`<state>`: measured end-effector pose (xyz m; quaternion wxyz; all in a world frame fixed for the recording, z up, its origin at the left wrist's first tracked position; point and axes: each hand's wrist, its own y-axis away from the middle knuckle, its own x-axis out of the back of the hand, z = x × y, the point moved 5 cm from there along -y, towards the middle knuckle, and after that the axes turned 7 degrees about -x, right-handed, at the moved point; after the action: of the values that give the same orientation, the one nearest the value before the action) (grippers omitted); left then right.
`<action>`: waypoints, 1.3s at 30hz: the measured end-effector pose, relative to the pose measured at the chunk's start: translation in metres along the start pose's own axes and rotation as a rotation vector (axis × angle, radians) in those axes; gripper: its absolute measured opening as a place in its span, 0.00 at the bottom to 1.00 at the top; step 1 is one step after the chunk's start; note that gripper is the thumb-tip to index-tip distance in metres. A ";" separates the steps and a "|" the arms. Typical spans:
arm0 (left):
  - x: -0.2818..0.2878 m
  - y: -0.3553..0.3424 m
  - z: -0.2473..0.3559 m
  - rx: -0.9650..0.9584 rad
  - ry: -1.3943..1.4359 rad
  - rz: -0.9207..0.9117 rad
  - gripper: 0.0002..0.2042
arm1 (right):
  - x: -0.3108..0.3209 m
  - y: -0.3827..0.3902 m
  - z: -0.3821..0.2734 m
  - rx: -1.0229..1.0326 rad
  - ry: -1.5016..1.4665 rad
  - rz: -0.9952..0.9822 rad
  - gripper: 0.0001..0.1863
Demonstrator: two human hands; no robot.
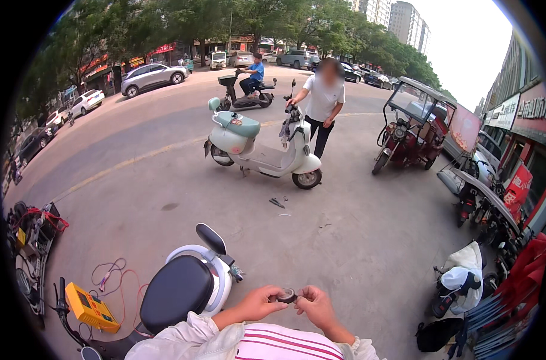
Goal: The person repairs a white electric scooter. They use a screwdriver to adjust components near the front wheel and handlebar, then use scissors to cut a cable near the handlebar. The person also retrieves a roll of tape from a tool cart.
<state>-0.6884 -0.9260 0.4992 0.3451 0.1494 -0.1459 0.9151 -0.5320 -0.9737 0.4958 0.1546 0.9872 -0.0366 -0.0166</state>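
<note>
A small roll of black tape is held up in front of my chest, above the pavement. My left hand grips its left side between thumb and fingers. At its right edge my right hand is closed in a pinch; any loose tape end between those fingertips is too small to make out. Just left of my hands stands a white scooter with a black padded seat.
Ahead, a person stands behind a pale scooter. Pliers lie on the ground. At left are a yellow meter-like box with cables and a pile of equipment. A red three-wheeler and folded umbrellas stand right.
</note>
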 end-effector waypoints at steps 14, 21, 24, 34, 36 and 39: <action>0.162 -0.248 -0.087 0.181 -0.200 0.242 0.13 | 0.001 -0.325 -0.138 0.462 0.463 -0.273 0.08; 0.247 -0.311 -0.151 0.201 -0.090 0.404 0.10 | -0.038 -0.473 -0.172 0.354 0.464 -0.691 0.06; 0.293 -0.356 -0.186 0.152 -0.018 0.351 0.09 | -0.047 -0.547 -0.182 0.104 0.217 -0.809 0.06; 0.446 -0.529 -0.285 0.191 0.231 0.333 0.16 | 0.038 -0.763 -0.288 0.221 0.075 0.097 0.13; 0.474 -0.564 -0.294 0.179 0.263 0.373 0.19 | 0.088 -0.810 -0.329 0.355 0.331 0.522 0.17; 0.509 -0.605 -0.326 0.148 0.264 0.370 0.22 | 0.121 -0.887 -0.371 0.416 0.734 0.814 0.28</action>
<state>-0.7013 -0.0711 0.4917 0.1757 0.0239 -0.0570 0.9825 -0.3358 -0.0282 0.5748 -0.0458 0.8444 -0.3592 0.3948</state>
